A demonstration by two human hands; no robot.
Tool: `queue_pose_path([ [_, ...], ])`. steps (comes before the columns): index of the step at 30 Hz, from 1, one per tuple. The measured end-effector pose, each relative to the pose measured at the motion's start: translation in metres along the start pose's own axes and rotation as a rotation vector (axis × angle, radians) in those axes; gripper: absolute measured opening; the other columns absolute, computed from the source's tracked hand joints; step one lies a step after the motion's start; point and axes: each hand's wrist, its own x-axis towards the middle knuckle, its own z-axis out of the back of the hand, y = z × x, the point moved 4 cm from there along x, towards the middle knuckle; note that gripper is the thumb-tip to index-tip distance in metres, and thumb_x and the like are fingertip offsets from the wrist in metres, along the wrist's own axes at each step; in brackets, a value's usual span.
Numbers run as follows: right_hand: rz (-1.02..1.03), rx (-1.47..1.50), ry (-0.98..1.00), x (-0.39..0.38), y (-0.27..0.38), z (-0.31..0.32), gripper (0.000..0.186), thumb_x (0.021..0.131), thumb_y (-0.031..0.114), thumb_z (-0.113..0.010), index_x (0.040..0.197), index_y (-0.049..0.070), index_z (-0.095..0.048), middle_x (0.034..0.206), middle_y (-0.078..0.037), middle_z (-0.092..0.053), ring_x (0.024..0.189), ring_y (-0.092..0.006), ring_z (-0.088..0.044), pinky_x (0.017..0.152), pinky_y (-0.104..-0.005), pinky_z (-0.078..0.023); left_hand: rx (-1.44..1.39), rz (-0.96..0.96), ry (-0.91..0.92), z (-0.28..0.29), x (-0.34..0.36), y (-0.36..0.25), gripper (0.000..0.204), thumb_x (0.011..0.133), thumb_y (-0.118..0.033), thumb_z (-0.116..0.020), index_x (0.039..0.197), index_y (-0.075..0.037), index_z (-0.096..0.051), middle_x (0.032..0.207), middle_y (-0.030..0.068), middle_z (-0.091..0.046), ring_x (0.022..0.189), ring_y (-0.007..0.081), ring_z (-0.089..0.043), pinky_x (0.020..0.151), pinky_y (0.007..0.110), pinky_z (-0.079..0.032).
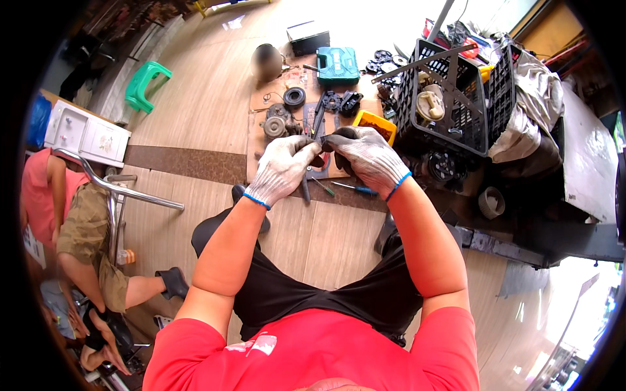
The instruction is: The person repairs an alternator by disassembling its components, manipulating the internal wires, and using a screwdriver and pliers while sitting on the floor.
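As both gloved hands come together just to the near-left of the yellow container [392,134], their fingertips close on a small dark part [324,144], which the fingers largely cover, so its exact shape cannot be told. The left hand [285,168] pinches it between thumb and curled fingers, knuckles up; the right hand [367,154] grips it from the other side, fingers bent, and lies nearer the container in the view. Both knitted gloves are off-white with blue cuffs and darkened fingertips. The container holds reddish-brown contents and stands at the right edge of a brown sheet [372,103] spread on the floor. Left of the container lie a black ring [287,98] and, farther left and a little nearer the wearer, a round metal component [274,127]. Beyond the container and to its left sits a teal tool case [338,67]; directly to its right is a black plastic crate [450,141] with a cream-coloured round part [430,104] inside. On the wearer's side of the container lies a blue-handled screwdriver [365,190]. Well to the container's left are a green plastic stool [136,93] and a seated person in camouflage shorts [85,225].
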Motion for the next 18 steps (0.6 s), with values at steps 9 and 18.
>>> queue_pose_path([
  [9, 0.137, -0.016, -0.026, -0.004, 0.002, -0.014, 0.024, 0.098, 0.023, -0.063, 0.093, 0.000, -0.070, 0.071, -0.002, -0.063, 0.061, -0.0088, -0.053, 0.053, -0.0262, -0.040, -0.736, 0.165, -0.101, -0.008, 0.009, 0.019, 0.026, 0.099, -0.018, -0.063, 0.111, 0.005, -0.068, 0.103, 0.0100, -0.072, 0.090, 0.0143, -0.069, 0.081, 0.027, -0.056],
  [18, 0.371, -0.324, -0.222, 0.004, -0.021, -0.039, 0.025, 0.096, 0.020, -0.061, 0.106, -0.002, -0.067, 0.094, -0.019, -0.070, 0.083, -0.0263, -0.068, 0.077, -0.0369, -0.052, -1.092, 0.133, -0.028, -0.023, 0.013, 0.012, 0.026, 0.103, -0.017, -0.059, 0.120, 0.000, -0.066, 0.114, 0.0114, -0.070, 0.099, 0.0182, -0.068, 0.084, 0.030, -0.058],
])
